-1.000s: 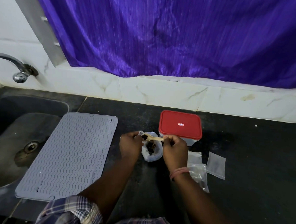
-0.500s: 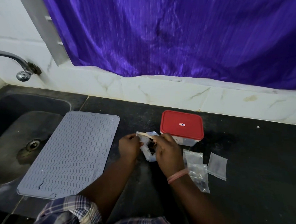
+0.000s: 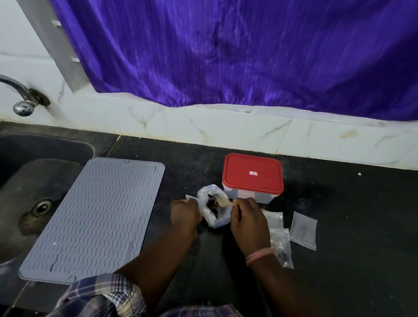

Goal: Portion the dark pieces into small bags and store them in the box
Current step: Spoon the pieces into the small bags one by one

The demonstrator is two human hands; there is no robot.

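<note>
A: Where is the bag point(image 3: 213, 213) of dark pieces point(image 3: 211, 204)?

B: On the black surface point(image 3: 345, 214), between the two hands, at 7 o'clock from the box point(image 3: 252, 177). Its mouth gapes upward and its long axis runs from 11 o'clock down to 5 o'clock.

A: And the hands?

B: The left hand point(image 3: 184, 214) is pinched shut on the bag's rim at its 9 o'clock side. The right hand point(image 3: 248, 221) is closed on the handle of a pale spoon point(image 3: 224, 202); the spoon lies nearly level, bowl pointing toward 9 o'clock, into the bag's mouth.

A: The box?

B: Red lid on, long axis running 3 to 9 o'clock, just beyond the bag.

A: Anything else?

B: Small bags point(image 3: 303, 230) lie flat at 3 o'clock from the right hand, one with dark bits near the wrist. A grey mat point(image 3: 98, 218) lies at 9 o'clock, its long axis leaning from 1 to 7 o'clock, partly over the sink point(image 3: 20, 172).
</note>
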